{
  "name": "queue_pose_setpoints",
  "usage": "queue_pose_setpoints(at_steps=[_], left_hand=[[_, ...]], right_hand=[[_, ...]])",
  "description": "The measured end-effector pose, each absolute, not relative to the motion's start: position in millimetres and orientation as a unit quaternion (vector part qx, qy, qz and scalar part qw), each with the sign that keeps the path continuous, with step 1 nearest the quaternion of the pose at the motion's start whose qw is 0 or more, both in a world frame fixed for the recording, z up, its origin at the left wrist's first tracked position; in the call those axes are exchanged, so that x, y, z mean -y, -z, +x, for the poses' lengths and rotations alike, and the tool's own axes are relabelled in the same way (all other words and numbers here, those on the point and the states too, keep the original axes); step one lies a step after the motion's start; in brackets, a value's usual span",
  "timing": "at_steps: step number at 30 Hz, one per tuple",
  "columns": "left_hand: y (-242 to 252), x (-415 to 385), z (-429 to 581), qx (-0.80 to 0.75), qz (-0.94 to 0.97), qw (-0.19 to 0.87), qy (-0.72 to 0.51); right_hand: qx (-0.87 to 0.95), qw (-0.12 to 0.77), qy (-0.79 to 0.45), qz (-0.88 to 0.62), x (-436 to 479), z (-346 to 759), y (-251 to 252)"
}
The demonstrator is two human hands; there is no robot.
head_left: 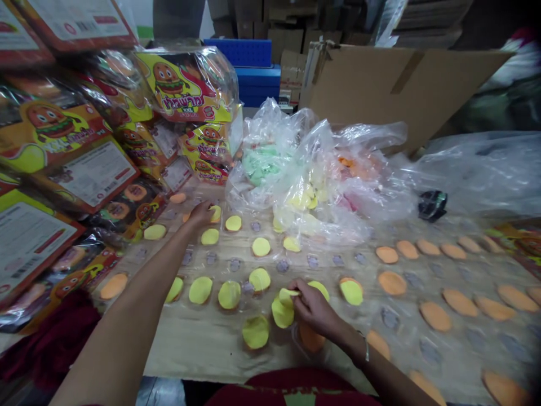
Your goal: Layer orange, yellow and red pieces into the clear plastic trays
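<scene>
My left hand reaches far forward to the back row of yellow discs and pinches one yellow disc at its edge. My right hand is near the table's front, fingers closed on a small stack of yellow discs. Rows of yellow discs and orange bun-shaped pieces lie in clear blister trays across the table.
Stacks of burger-toy packages are piled at the left. Clear plastic bags of green, yellow and orange pieces sit behind the rows. A large cardboard box stands at the back; a black tape dispenser lies to the right.
</scene>
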State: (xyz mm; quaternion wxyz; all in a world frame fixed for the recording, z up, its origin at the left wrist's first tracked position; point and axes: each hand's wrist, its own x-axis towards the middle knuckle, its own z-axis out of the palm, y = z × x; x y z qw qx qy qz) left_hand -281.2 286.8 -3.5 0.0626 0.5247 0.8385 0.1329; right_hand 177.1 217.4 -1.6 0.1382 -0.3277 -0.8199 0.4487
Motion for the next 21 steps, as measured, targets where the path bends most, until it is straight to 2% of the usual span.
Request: queue_pose_setpoints(at_steps=[12,21], left_hand=[[14,-289,-288,-0.849,0.486,0.091,-0.187],[17,-287,-291,-0.831,0.510,0.131,-0.182]], right_hand=[[0.762,0.199,-0.495,-0.367,-244,168,-32],[0.762,0.197,-0.492,-0.372,-246,170,-25]])
